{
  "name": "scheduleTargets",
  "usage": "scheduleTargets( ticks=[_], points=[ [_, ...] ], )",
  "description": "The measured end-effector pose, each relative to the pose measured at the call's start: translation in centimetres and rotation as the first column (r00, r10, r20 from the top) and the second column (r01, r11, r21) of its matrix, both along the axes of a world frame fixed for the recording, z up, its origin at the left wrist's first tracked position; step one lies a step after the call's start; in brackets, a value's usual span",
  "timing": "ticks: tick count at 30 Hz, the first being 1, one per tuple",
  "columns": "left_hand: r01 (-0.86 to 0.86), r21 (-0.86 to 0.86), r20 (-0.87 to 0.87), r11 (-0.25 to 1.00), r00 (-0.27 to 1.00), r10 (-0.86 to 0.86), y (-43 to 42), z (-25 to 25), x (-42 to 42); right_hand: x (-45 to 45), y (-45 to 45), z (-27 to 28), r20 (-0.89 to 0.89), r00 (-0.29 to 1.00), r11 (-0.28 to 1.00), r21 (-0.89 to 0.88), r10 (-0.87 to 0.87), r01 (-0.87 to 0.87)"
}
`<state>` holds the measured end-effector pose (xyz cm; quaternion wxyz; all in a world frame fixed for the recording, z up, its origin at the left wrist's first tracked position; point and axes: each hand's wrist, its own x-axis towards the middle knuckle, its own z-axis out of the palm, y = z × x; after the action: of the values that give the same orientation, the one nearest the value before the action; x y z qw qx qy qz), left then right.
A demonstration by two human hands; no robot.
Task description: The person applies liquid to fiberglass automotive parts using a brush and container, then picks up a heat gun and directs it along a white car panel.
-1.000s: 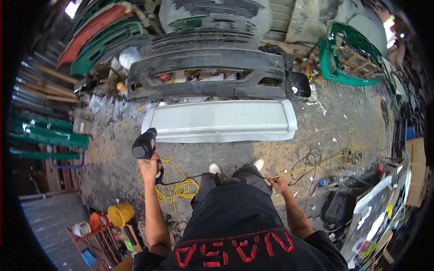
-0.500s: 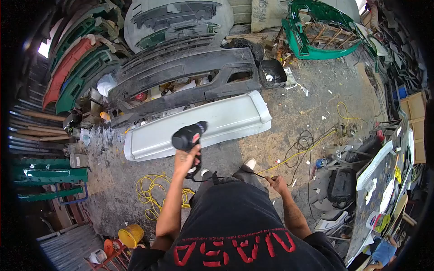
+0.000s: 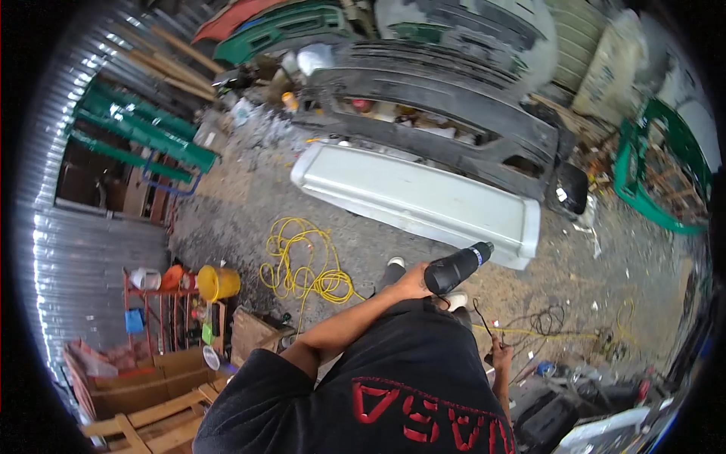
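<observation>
My left hand (image 3: 412, 283) is closed round the grip of a black heat gun (image 3: 452, 271). The tool's nozzle points up and to the right, over the near edge of a long pale grey moulded vehicle panel (image 3: 416, 198) on the floor. Whether nozzle and panel touch, I cannot tell. Lower right, my right hand (image 3: 501, 354) is closed on a black power cord (image 3: 485, 322). The heat gun partly covers my left fingers.
A large dark grey bumper (image 3: 439, 102) lies behind the panel. On the floor are a coiled yellow cable (image 3: 306, 265) and a black bin (image 3: 569, 189). A yellow bucket (image 3: 218, 283) stands on a red rack at left. A green frame (image 3: 631, 178) is at far right.
My view has swung left, so the panel appears turned and farther right. The heat gun has moved from over the panel's middle toward its right end. Both hands keep their hold.
</observation>
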<state>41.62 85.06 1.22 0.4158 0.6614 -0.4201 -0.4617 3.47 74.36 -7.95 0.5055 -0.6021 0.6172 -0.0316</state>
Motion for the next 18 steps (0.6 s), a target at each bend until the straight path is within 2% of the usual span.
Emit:
scheduleTargets(
  ticks=[1,3,4,6,8,10,12,14,17,18],
  points=[
    [-0.072,-0.065,0.025,0.995,0.997,0.073,1.4,-1.0,0.6,0.8,0.0,0.3,0.011,1.0,1.0,0.004,0.028,-0.028],
    [-0.185,-0.207,0.072,0.961,0.976,0.204,4.2,-2.2,2.3,1.5,-0.1,1.1,-0.024,0.999,0.996,0.077,-0.033,0.035],
    [-0.248,-0.07,0.035,0.966,0.967,0.251,6.0,-2.7,3.3,2.0,0.1,0.9,-0.023,1.0,0.997,0.074,-0.02,0.022],
    [-0.461,0.029,0.152,0.887,0.879,0.452,10.0,-5.2,5.1,1.3,0.5,-1.5,-0.076,0.995,0.998,-0.007,0.06,-0.061],
    [-0.582,0.015,0.179,0.813,0.802,0.57,13.3,-6.7,7.0,2.6,1.1,-0.2,-0.13,0.985,0.993,-0.018,0.115,-0.118],
    [-0.614,-0.053,0.163,0.788,0.773,0.613,16.8,-8.5,9.2,3.8,1.4,-0.1,-0.161,0.977,0.99,0.015,0.142,-0.142],
    [-0.613,-0.056,0.294,0.788,0.745,0.599,20.0,-9.0,11.2,4.7,1.8,0.1,-0.163,0.973,0.986,-0.009,0.161,-0.165],
    [-0.76,-0.088,0.287,0.644,0.599,0.747,21.5,-8.6,12.9,5.6,2.3,0.8,-0.092,0.986,0.99,0.023,0.14,-0.138],
    [-0.839,-0.061,0.203,0.541,0.52,0.83,26.0,-11.5,16.5,7.0,2.7,2.4,-0.153,0.975,0.987,0.024,0.161,-0.159],
    [-0.863,-0.075,0.171,0.499,0.482,0.859,26.4,-10.6,17.3,7.2,2.8,2.5,-0.162,0.973,0.987,0.023,0.162,-0.161]
  ],
)
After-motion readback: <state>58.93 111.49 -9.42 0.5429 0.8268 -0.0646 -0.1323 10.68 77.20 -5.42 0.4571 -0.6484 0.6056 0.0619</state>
